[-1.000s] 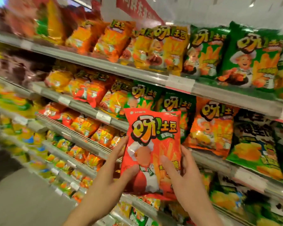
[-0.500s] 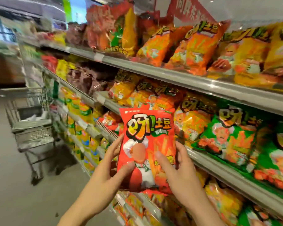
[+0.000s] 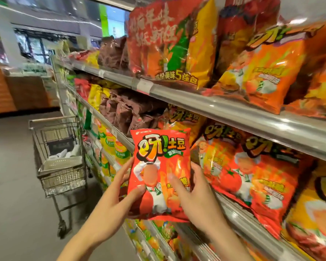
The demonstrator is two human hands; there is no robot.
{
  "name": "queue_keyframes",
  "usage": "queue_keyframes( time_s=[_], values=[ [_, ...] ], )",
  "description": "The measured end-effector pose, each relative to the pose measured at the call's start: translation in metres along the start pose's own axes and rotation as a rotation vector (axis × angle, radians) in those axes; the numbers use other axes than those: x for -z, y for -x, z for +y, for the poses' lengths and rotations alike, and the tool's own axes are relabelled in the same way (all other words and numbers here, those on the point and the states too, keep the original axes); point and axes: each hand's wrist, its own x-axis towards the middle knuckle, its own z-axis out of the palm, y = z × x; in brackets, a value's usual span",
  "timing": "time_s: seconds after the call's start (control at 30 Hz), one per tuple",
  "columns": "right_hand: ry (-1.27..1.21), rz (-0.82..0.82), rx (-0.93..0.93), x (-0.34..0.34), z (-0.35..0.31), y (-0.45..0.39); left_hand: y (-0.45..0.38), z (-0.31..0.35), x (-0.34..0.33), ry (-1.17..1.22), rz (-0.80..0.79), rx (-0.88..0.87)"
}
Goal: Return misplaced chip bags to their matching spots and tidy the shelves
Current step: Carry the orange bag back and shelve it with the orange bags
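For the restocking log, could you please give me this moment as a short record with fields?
held item: red chip bag, upright, in front of the shelves
left hand: grips the bag's left edge
right hand: grips the bag's right edge
matching stock: red bags just right of it on the middle shelf
aisle: shopping cart at left

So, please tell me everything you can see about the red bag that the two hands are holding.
The red bag is a glossy, puffed packet, sealed as far as it shows, with large cartoon lettering, a small green label and a chef figure above a tomato. It is upright, facing the camera, in front of the middle shelf. The left hand grips its left edge, thumb on the front. The right hand grips the right edge the same way. Similar red bags lie just to its right.
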Motion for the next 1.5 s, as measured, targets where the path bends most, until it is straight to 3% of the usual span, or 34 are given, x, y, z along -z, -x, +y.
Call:
queue_keyframes(
  time_s=[0.2,0.47,0.83,0.93,1.1,1.27,1.5],
  values=[
    [0.13,0.032,-0.006,-0.061,-0.01,-0.088,-0.093,-0.039,0.059,0.008,-0.031,0.009],
    [0.278,0.195,-0.086,-0.139,-0.027,-0.186,-0.234,-0.085,0.133,-0.026,-0.183,-0.031],
    [0.462,0.331,-0.238,-0.156,-0.06,-0.236,-0.368,-0.11,0.14,-0.026,-0.455,-0.207],
    [0.641,0.347,-0.2,-0.148,-0.068,-0.231,-0.389,-0.116,0.129,-0.028,-0.489,-0.195],
    [1.146,0.324,-0.016,-0.135,-0.063,-0.228,-0.404,-0.123,0.106,-0.072,-0.541,-0.243],
    [1.36,0.189,-0.033,-0.127,-0.056,-0.238,-0.405,-0.136,0.091,-0.241,-0.498,-0.392],
    [1.383,0.113,-0.063,-0.12,-0.043,-0.242,-0.401,-0.149,0.088,-0.663,-0.335,-0.627]
  ],
)
